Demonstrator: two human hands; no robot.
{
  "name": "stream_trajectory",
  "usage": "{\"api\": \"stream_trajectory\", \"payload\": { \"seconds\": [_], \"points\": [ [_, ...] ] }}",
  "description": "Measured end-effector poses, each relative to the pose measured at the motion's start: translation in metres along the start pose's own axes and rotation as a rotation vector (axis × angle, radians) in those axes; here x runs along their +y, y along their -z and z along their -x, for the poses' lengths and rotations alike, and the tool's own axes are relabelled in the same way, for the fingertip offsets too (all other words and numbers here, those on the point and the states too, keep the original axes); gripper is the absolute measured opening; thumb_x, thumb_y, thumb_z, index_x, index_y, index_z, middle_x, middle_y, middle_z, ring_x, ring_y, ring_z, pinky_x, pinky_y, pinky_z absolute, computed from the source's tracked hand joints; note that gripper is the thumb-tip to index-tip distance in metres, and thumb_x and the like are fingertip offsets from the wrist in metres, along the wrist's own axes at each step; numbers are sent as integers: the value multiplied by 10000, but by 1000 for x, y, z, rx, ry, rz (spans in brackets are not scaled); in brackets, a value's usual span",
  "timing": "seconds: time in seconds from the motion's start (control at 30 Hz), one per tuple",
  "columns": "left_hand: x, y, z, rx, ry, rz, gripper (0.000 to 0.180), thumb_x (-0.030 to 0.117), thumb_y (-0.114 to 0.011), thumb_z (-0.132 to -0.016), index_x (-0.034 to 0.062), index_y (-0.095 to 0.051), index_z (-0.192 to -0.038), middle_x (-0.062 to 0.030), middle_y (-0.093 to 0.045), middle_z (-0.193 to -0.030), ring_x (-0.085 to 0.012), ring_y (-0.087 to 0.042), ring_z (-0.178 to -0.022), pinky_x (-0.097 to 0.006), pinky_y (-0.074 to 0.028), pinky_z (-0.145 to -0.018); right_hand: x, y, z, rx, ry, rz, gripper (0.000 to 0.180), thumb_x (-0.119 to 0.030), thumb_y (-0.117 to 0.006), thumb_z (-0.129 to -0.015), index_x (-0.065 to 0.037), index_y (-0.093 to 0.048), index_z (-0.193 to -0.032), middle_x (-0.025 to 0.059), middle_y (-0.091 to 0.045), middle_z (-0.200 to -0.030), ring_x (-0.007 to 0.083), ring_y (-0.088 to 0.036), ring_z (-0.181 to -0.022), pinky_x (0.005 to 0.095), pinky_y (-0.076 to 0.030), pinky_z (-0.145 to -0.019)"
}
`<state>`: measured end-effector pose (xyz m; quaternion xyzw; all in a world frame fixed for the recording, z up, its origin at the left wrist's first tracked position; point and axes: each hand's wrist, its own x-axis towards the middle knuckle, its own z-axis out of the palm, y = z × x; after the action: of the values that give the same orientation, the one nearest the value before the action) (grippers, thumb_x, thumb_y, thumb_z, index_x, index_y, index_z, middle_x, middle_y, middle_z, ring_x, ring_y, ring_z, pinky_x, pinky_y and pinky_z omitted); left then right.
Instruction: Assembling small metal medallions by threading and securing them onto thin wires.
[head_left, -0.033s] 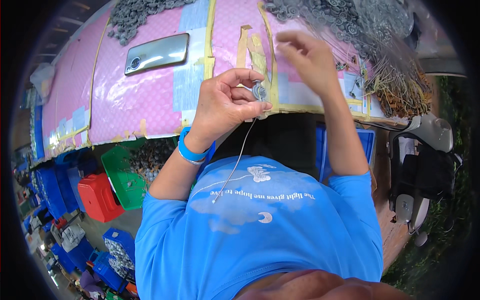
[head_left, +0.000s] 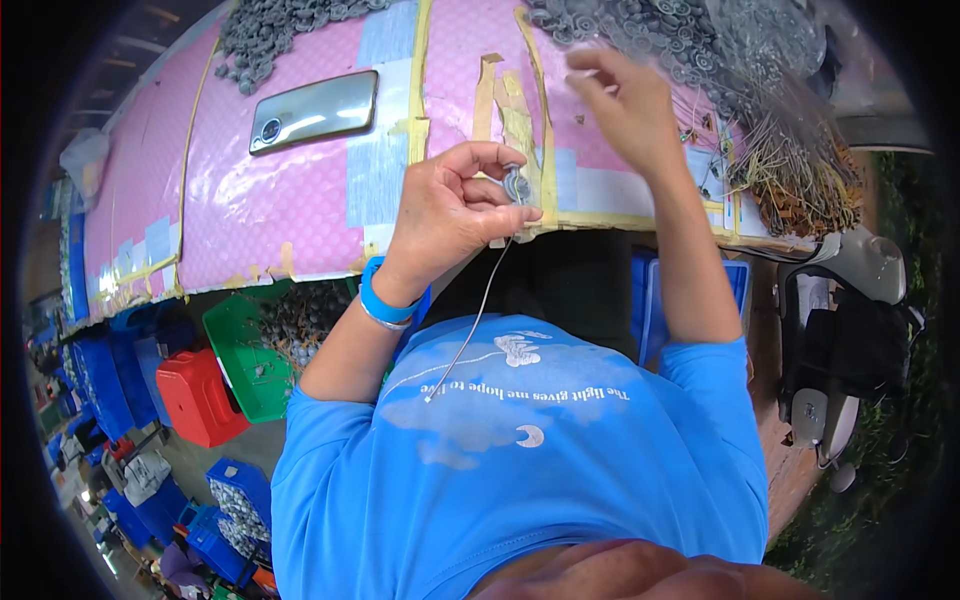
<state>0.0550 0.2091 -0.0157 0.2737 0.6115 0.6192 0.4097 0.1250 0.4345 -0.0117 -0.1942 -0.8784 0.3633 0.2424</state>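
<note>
My left hand (head_left: pixel 455 200) grips a small round grey plastic part (head_left: pixel 516 186) between thumb and fingers, just over the table's near edge. From that part a thin cable (head_left: pixel 483 300) with a small pale end hangs down in front of my shirt. My right hand (head_left: pixel 632 115) is raised above the table, to the right of the held part and near a large heap of grey round parts (head_left: pixel 670 40). Its index finger and thumb are apart, slightly blurred, and no object shows between them.
The table (head_left: pixel 270 215) has a pink, taped cover. On it lie a phone (head_left: pixel 315 112), another grey heap (head_left: pixel 265 35) and a bundle of thin wires (head_left: pixel 790 165). Below stand a green bin (head_left: pixel 235 350), a red bin (head_left: pixel 200 395) and a blue crate (head_left: pixel 735 285). A scooter (head_left: pixel 870 265) is at right.
My right hand has shifted slightly right and away from me. My left hand and the grey part have hardly moved.
</note>
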Motion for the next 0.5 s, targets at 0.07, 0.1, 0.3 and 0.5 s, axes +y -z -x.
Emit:
{"api": "stream_trajectory", "payload": {
  "seconds": [0.07,0.1,0.3,0.5],
  "points": [
    [-12,-3,-5,-8,-15,29,444,-114,-746,-729,-63,-589,-1141,-108,-668,-911,-117,-686,-708,-194,-518,-627,21,3,-33,62,87,116,254,-195,-663,-863,-55,-709,-1069,105,-724,-942,199,-675,-794,325,-513,-670],
    [-14,-4,-5,3,-46,40,428,-71,-772,-721,-54,-604,-1114,-62,-660,-789,-80,-636,-687,-201,-504,-641,18,5,-47,-13,37,259,259,-222,-659,-862,-69,-713,-1064,140,-716,-967,252,-678,-809,348,-516,-677],
    [-12,-1,-10,-69,-31,88,439,-28,-791,-728,-56,-599,-1122,-33,-664,-733,-54,-608,-679,-199,-488,-651,35,-25,-64,155,268,511,271,-291,-661,-858,-24,-707,-878,170,-665,-775,366,-636,-737,426,-490,-680],
    [-14,2,-7,-111,-28,137,436,-99,-755,-759,-72,-585,-1160,-80,-664,-855,-116,-680,-750,-227,-546,-690,1,27,-44,-374,43,431,225,-236,-654,-858,-18,-708,-849,155,-653,-686,340,-622,-663,391,-496,-646]
  ]
}}
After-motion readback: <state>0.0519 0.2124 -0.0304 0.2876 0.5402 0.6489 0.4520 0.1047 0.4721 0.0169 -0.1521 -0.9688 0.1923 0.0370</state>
